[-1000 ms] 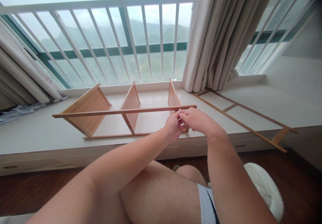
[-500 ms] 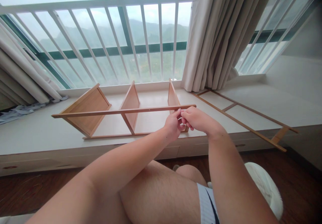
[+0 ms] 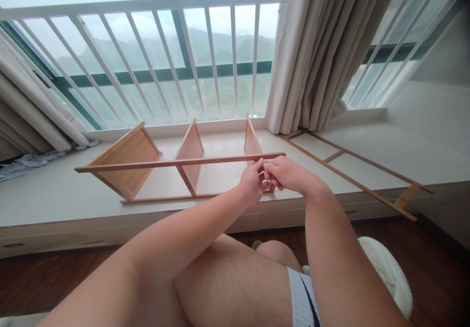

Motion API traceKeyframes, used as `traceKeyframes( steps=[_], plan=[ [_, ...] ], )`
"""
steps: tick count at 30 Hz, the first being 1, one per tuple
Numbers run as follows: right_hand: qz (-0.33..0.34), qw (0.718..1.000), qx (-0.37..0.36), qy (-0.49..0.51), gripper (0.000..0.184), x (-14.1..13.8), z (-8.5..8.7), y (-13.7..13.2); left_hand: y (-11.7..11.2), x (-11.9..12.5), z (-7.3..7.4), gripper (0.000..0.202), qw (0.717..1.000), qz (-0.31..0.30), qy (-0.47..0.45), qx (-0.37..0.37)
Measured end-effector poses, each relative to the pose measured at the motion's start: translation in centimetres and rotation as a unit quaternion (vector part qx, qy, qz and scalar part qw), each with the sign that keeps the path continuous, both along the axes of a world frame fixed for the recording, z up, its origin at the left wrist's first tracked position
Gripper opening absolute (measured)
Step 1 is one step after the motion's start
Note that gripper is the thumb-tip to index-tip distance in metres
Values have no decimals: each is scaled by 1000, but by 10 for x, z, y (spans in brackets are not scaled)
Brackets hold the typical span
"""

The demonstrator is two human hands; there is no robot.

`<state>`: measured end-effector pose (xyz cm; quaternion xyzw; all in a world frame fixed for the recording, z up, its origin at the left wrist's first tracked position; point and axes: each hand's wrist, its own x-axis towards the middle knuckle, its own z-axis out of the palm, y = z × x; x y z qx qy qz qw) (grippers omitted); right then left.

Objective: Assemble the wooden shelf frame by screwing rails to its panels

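- Curled fingertips of the left hand and right hand pinch a small white piece together, just beside the shelf rail's right end.
- The light wooden shelf frame, made of flat panels and thin rails, lies on the smooth pale sill.

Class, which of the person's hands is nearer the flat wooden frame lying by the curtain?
Right. The right hand sits left of the flat wooden frame, apart from it; the left hand is farther left, meeting the right at the rack's top rail.
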<state>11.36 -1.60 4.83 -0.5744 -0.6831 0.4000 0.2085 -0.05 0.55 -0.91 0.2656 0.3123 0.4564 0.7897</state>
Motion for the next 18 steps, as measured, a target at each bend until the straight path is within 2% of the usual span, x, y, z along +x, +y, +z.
traceKeyframes(
  steps=[7, 18],
  plan=[
    [-4, 998, 19, -66, 37, -3, 3, -1, -2, 0, 5, 19, 1000, 14, 11, -19],
    [-8, 1000, 12, -24, 32, 0, -2, 2, -3, 1, 7, 20, 1000, 7, 22, -15]
  ],
)
